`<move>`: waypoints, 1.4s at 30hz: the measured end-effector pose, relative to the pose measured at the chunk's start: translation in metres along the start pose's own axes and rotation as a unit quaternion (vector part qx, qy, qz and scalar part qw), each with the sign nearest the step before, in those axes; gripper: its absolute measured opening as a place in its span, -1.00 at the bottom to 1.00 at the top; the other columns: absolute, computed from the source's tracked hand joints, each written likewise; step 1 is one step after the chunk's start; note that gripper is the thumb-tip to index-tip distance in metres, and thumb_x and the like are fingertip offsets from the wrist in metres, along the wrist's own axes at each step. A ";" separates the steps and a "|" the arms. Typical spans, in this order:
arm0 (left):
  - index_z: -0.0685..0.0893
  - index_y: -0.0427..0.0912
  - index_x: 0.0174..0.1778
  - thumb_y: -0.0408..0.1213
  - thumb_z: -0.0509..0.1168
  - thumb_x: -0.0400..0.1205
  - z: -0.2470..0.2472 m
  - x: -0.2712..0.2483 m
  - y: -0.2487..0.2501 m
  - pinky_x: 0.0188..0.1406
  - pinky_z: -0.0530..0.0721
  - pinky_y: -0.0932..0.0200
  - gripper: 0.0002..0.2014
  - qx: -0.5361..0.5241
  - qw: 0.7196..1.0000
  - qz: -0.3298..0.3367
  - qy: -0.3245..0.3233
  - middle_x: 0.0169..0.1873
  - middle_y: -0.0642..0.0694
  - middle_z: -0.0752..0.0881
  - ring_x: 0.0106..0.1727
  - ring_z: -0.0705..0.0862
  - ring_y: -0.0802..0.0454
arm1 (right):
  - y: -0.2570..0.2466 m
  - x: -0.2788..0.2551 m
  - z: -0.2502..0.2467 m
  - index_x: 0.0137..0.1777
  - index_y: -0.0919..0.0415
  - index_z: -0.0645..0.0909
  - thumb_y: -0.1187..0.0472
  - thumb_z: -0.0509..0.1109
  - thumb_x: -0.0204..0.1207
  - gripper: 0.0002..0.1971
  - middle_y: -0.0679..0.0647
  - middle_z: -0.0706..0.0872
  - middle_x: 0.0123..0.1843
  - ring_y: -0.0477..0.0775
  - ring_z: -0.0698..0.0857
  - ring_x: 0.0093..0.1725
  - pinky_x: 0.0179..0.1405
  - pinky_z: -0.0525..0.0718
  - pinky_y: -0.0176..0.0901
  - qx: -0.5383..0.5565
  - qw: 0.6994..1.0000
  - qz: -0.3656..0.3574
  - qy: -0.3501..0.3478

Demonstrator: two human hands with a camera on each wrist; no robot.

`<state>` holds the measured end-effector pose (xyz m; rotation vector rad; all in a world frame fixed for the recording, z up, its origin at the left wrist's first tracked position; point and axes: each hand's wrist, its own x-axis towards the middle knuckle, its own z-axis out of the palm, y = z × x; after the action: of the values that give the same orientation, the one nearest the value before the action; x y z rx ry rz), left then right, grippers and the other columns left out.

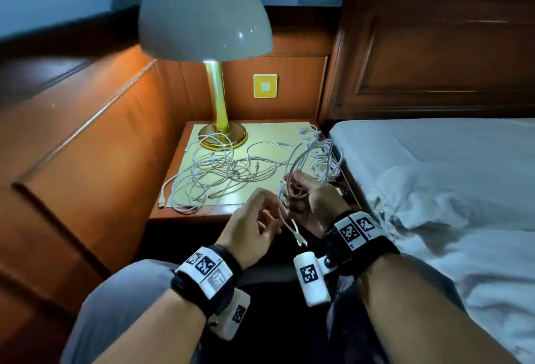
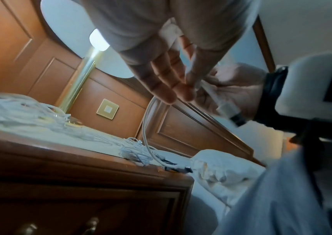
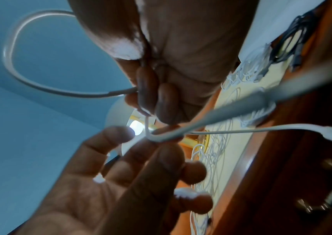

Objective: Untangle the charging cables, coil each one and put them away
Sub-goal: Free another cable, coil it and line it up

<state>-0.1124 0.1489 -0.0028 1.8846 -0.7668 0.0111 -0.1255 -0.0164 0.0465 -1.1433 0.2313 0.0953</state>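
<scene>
Both hands hover in front of the nightstand [image 1: 185, 214], holding one white cable [image 1: 285, 224]. My right hand [image 1: 298, 190] curls its fingers around a loop of that cable [image 1: 301, 161], which arcs up above the fist; the right wrist view shows the right hand [image 3: 157, 98] and the cable loop [image 3: 12, 47]. My left hand [image 1: 272, 207] pinches the same cable just below, between thumb and fingers [image 3: 161, 159]. The cable's plug end [image 1: 299, 240] hangs free between the wrists. A loose tangle of white cables [image 1: 211, 172] sprawls over the nightstand top.
A brass lamp [image 1: 220, 120] stands at the back of the nightstand. A bundle of white cables [image 1: 321, 158] lies at its right edge, with dark cables [image 1: 346, 190] beside the bed [image 1: 448, 175]. Drawer handles [image 2: 92, 222] show below. My knees are under the hands.
</scene>
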 end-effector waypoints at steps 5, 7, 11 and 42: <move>0.78 -0.07 0.08 -0.47 0.50 0.52 -0.025 -0.032 0.037 0.05 0.62 0.43 -0.72 0.128 0.982 0.140 -0.014 -0.06 0.07 0.82 -0.11 0.68 0.39 | 0.018 -0.033 0.010 0.24 0.07 0.63 0.24 0.29 0.70 -0.82 0.08 0.73 -0.02 0.11 0.71 -0.12 0.01 0.71 -0.17 -0.231 0.972 0.038 0.024; 0.83 -0.16 0.00 -0.35 0.55 0.55 -0.040 -0.036 0.045 0.08 0.63 0.42 -0.86 0.149 0.972 0.179 0.013 -0.08 0.06 0.82 -0.07 0.72 0.30 | 0.031 -0.040 0.019 0.17 0.23 0.59 0.33 0.33 0.65 -0.86 0.07 0.72 -0.08 0.06 0.69 -0.17 -0.21 0.61 -0.41 -0.319 0.945 0.071 0.004; 0.80 -0.15 -0.12 -0.27 0.47 0.60 -0.056 -0.059 0.023 -0.04 0.71 0.15 -0.96 0.191 0.967 0.154 0.073 -0.17 0.09 0.77 -0.14 0.73 0.16 | 0.061 -0.043 0.039 -0.13 0.11 0.56 0.11 0.25 0.71 -0.81 -0.02 0.65 -0.30 -0.09 0.54 -0.40 -0.40 0.55 -0.29 -0.409 0.900 0.126 -0.083; 0.83 -0.07 -0.06 -0.24 0.37 0.70 -0.067 -0.018 -0.015 -0.01 0.61 0.03 -0.88 0.164 0.978 -0.115 -0.054 -0.21 -0.02 0.78 -0.11 0.69 0.00 | 0.087 -0.019 -0.050 -0.31 0.12 0.71 -0.05 0.19 0.75 -0.53 0.11 0.56 -0.44 0.05 0.55 -0.47 -0.42 0.49 -0.16 -0.465 0.872 0.151 -0.036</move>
<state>-0.0967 0.2178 0.0085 2.2958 -0.6444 -0.1176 -0.1670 -0.0247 -0.0460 -2.0557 0.3077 0.5754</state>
